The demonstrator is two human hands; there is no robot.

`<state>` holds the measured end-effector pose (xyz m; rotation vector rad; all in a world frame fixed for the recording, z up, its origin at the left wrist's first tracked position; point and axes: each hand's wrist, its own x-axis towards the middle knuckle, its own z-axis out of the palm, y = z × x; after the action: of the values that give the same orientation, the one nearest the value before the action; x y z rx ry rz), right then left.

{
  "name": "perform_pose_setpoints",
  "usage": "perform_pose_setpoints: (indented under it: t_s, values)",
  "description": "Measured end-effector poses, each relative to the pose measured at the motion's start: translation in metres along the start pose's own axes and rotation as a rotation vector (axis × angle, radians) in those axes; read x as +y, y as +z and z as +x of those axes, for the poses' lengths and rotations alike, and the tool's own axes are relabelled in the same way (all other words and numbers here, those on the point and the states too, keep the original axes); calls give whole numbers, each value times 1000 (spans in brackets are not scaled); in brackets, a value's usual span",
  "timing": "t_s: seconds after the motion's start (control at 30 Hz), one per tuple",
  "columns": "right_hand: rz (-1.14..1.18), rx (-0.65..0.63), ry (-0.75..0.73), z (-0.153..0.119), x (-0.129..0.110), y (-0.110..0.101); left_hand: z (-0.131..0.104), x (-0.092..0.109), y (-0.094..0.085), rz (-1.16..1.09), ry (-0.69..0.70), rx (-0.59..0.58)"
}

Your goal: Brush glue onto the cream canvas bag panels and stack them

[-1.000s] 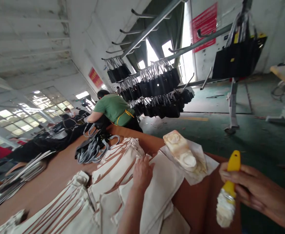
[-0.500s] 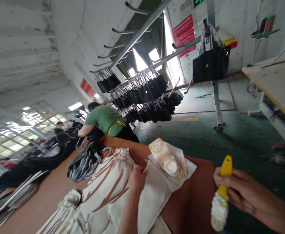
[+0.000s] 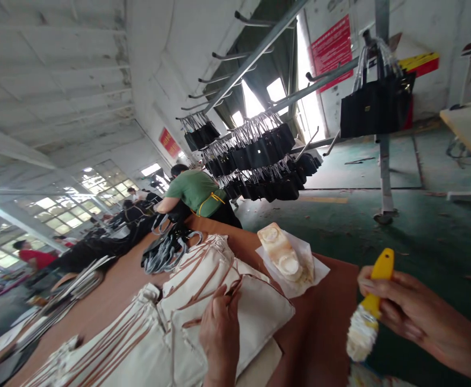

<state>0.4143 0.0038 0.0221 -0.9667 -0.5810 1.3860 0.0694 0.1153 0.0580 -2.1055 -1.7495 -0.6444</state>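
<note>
My right hand [image 3: 408, 306] grips a brush [image 3: 381, 269] by its yellow handle, off the table's right edge. The bristles point down and are thickly coated in white paste. My left hand [image 3: 220, 330] is closed, its fingertips pinching a brown strip [image 3: 234, 286] at the edge of a cream panel [image 3: 261, 312]. That panel lies on top of other cream pieces with brown edging [image 3: 195, 269], fanned out across the brown table [image 3: 299, 344]. Beyond the panel, a paste-smeared container [image 3: 279, 250] rests on a white sheet [image 3: 319, 269].
Grey straps and dark pieces [image 3: 166, 250] lie farther along the table, and flat strips [image 3: 78, 285] are piled at the left. A person in a green shirt [image 3: 197, 191] leans over the far end. Black bags [image 3: 259, 156] hang from a wheeled metal rack [image 3: 385, 172].
My view has turned left. My left hand has drawn back toward me and now pinches the brown strip. The right hand still holds the brush at the right.
</note>
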Motion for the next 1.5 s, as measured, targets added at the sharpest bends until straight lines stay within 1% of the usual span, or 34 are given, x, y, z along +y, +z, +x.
perform_pose_setpoints:
  t_s: [0.07, 0.13, 0.2, 0.33, 0.4, 0.43, 0.47, 0.53, 0.6, 0.63, 0.7, 0.8, 0.9, 0.97, 1.03, 1.13, 1.23, 1.37, 1.5]
  values:
    - [-14, -2, -19, -4, -7, 1, -4, 4, -8, -38, 33, -18]
    - [-16, -1, -38, -7, -12, 2, -6, 9, -12, -90, 50, -74]
    - [-6, 5, -44, -10, -16, 2, -9, 13, -15, -141, 57, -99]
    - [-14, 65, -31, -11, -19, -5, -23, 14, -24, -136, 94, -68]
    - [-18, 94, -46, -9, -23, -8, -28, 14, -28, -113, 143, -89]
    - [-13, 97, -57, -7, -25, -9, -28, 16, -30, -117, 176, -133]
    - [-1, 90, -73, -6, -27, -9, -26, 19, -30, -134, 210, -205]
    - [38, 50, -93, -3, -32, -6, -14, 28, -27, -202, 290, -433]
    - [70, 4, -91, -1, -33, -1, 3, 40, -17, -268, 371, -650]
    - [78, -7, -89, -1, -33, 2, 13, 46, -8, -285, 402, -724]
    - [75, -7, -83, 0, -29, 3, 30, 60, 14, -282, 432, -810]
    - [68, 5, -76, 1, -23, -2, 46, 77, 53, -229, 426, -892]
    - [86, 31, -73, 4, -21, -14, 50, 89, 86, -174, 414, -942]
    - [108, 56, -77, 7, -21, -22, 49, 93, 100, -150, 383, -949]
    - [130, 64, -86, 13, -21, -27, 47, 95, 106, -149, 339, -949]
    - [147, 65, -112, 23, -17, -30, 42, 95, 104, -204, 284, -958]
    - [157, 67, -138, 33, -12, -25, 37, 93, 91, -308, 247, -982]
    - [115, 36, -151, 43, -9, -8, 26, 85, 63, -503, 150, -1045]
    - [23, -46, -180, 47, -6, 11, 8, 75, 30, -644, 43, -1054]
